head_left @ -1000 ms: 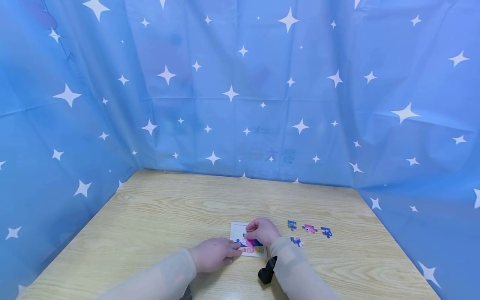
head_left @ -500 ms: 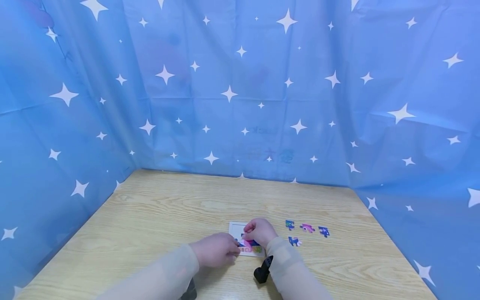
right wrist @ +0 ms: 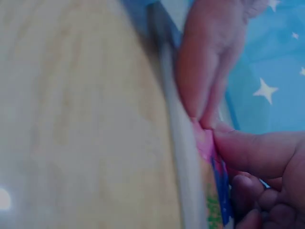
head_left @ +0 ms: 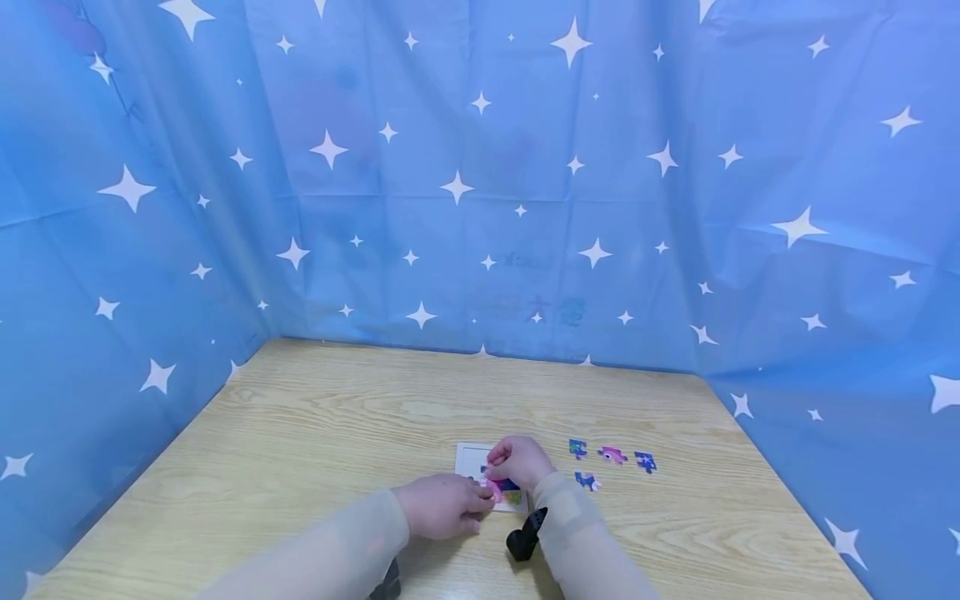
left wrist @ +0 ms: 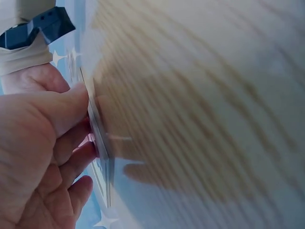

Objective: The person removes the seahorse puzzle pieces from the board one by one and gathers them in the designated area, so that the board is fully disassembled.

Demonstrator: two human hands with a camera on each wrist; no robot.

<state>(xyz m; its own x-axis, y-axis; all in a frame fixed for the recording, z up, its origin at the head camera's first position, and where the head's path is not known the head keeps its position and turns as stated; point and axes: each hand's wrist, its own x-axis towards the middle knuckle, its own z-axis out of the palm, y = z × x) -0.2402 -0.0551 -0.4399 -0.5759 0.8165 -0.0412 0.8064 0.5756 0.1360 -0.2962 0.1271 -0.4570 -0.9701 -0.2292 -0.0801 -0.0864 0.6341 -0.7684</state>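
The puzzle tray [head_left: 471, 458] lay flat on the tabletop [head_left: 337, 400], well in from the far edge, with assembled pieces [head_left: 512, 497] along its near side and its far left corner bare, presumably because the picture was being built up from the bottom. The right hand [head_left: 525, 462] came over the tray from its right side, thumb and fingertips pinching a puzzle piece [head_left: 484, 470], mostly hidden; so fine a grip probably suited turning or seating a small, thin part. The left hand [head_left: 442, 506] gripped nothing: its fingers, loosely extended, rested on the tray's near edge and the pieces there, likely to keep both from sliding. Between the tray and the right edge of the tabletop lay four loose pieces: a green-and-blue one [head_left: 577, 448], a pink one [head_left: 612, 455] and a blue one [head_left: 645, 462] in a row, with a blue-and-white one [head_left: 588, 481] nearer the person. They were set apart from one another, perhaps so each could be seen and picked up easily. Beyond the far edge hung a starry blue curtain [head_left: 450, 233], apparently screening the workspace
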